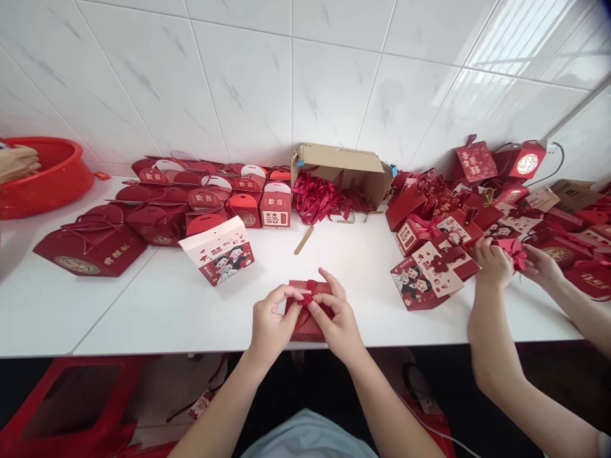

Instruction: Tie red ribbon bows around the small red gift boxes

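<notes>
A dark red gift box lies before me at the table's front edge. On top of it, a red ribbon is gathered into a small bow or knot. My left hand pinches the ribbon from the left, thumb and forefinger together. From the other side, my right hand grips it with thumb and fingers, one finger raised. The fingertips cover part of the bow, and both hands hide the box's sides.
Red gift boxes stand in rows at left. An open cardboard box spills red ribbons. A wooden stick lies in front. At right, a co-worker's hands hold a ribboned box near piled gift boxes. A red basin sits far left.
</notes>
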Available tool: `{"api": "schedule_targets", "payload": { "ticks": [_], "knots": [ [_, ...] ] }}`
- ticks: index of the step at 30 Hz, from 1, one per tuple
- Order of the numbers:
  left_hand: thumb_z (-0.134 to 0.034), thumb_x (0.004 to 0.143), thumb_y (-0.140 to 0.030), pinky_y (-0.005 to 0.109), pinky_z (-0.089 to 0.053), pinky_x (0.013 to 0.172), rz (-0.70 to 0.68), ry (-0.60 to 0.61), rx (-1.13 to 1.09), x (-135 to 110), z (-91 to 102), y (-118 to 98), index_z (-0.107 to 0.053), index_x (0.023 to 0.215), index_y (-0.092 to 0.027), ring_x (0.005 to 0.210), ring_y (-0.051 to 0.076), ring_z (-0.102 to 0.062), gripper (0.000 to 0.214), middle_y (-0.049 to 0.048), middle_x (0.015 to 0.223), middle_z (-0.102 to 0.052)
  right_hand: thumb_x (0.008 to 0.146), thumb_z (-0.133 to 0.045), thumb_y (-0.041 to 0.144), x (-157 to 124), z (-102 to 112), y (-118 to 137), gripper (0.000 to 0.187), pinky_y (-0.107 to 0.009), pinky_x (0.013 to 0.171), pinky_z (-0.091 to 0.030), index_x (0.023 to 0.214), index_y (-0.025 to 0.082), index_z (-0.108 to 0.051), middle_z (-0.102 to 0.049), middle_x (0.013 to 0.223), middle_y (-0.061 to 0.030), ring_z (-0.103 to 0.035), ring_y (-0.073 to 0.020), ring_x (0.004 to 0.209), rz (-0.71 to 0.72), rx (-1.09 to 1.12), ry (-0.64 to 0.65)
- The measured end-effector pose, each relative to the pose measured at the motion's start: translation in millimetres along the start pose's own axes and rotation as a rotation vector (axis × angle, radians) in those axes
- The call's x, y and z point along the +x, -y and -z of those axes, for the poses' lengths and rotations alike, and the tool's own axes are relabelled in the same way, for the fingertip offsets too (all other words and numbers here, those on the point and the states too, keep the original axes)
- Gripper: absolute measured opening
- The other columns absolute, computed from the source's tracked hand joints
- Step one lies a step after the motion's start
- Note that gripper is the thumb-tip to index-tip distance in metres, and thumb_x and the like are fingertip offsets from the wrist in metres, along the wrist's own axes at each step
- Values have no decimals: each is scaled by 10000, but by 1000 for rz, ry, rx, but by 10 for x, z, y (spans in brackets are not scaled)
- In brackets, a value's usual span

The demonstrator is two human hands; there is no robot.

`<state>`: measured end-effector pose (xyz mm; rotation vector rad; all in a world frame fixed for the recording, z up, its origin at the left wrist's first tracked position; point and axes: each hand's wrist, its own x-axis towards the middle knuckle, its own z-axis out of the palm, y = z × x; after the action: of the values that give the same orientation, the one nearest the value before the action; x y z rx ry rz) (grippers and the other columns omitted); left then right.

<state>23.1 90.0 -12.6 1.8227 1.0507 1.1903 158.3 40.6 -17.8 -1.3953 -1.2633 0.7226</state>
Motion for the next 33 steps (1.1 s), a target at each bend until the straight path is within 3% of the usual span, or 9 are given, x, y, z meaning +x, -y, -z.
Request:
{"api": "schedule_targets", "payload": {
  "ticks": [3, 6, 10, 14, 21, 26, 28, 31, 33],
  "knots": [
    [-624, 809, -184, 300, -535, 818, 44, -36, -78, 28, -33, 48, -574, 854, -209, 836, 167, -675, 72, 13, 829, -686, 862, -594, 315, -4, -37, -24, 167, -530, 1138, -219, 787, 219, -708, -421, 1478, -72, -260, -301, 1416, -20, 30, -7],
    [-662, 806, -218, 318, -531, 837, -9, -85, -89, 29, -19, 72, -572, 888, -201, 852, 169, -657, 123, 23, 855, -660, 868, -577, 315, -7, -64, -20, 194, -531, 1126, -239, 760, 216, -704, -471, 1439, -78, -317, -296, 1384, -49, 41, -56],
    [-636, 827, -180, 323, -525, 858, -175, 124, 23, 28, 56, 65, -666, 918, -207, 945, 185, -631, 98, 50, 926, -685, 866, -574, 335, -13, -59, 8, 211, -528, 1108, -275, 764, 214, -713, -491, 1419, -85, -376, -293, 1336, -79, 39, -83],
    [-680, 799, -168, 307, -544, 850, -199, 155, -22, 106, 98, 106, -725, 844, -212, 929, 184, -655, 77, 51, 889, -719, 911, -511, 358, -43, 46, 36, 274, -519, 1071, -335, 815, 246, -742, -544, 1376, -63, -394, -283, 1315, -76, -2, -37],
    [-678, 808, -182, 287, -543, 888, -167, 309, -82, 243, 223, 148, -741, 823, -209, 956, 188, -681, 71, 51, 926, -746, 858, -582, 176, -59, 299, 68, 183, -347, 747, -499, 1004, 232, -678, -709, 972, -45, -584, -212, 891, 133, -272, 70],
    [-643, 838, -182, 283, -526, 910, -216, 349, -24, 247, 274, 110, -732, 868, -207, 1001, 186, -663, 97, 58, 983, -731, 866, -558, 124, -37, 387, 161, 146, -348, 754, -475, 965, 203, -630, -692, 873, -46, -575, -205, 827, 242, -427, 44],
    [-624, 849, -175, 276, -532, 889, -217, 355, -20, 250, 277, 99, -723, 872, -206, 979, 178, -666, 106, 56, 982, -724, 865, -587, 162, -41, 464, 262, 158, -343, 739, -465, 1012, 209, -619, -690, 806, -29, -582, -198, 775, 219, -464, 105],
    [-608, 858, -165, 281, -524, 898, -233, 381, -10, 267, 293, 78, -709, 879, -205, 987, 176, -663, 111, 53, 1001, -719, 860, -637, 298, -4, 570, 413, 204, -277, 613, -446, 1053, 233, -628, -644, 645, 26, -552, -150, 598, 83, -411, 336],
    [-602, 859, -161, 292, -513, 915, -266, 422, 18, 286, 314, 56, -698, 869, -205, 1030, 183, -646, 106, 45, 973, -725, 884, -598, 372, 77, 580, 457, 196, -251, 565, -437, 1000, 228, -663, -646, 660, 19, -539, -127, 562, 33, -359, 366]
  ]
}}
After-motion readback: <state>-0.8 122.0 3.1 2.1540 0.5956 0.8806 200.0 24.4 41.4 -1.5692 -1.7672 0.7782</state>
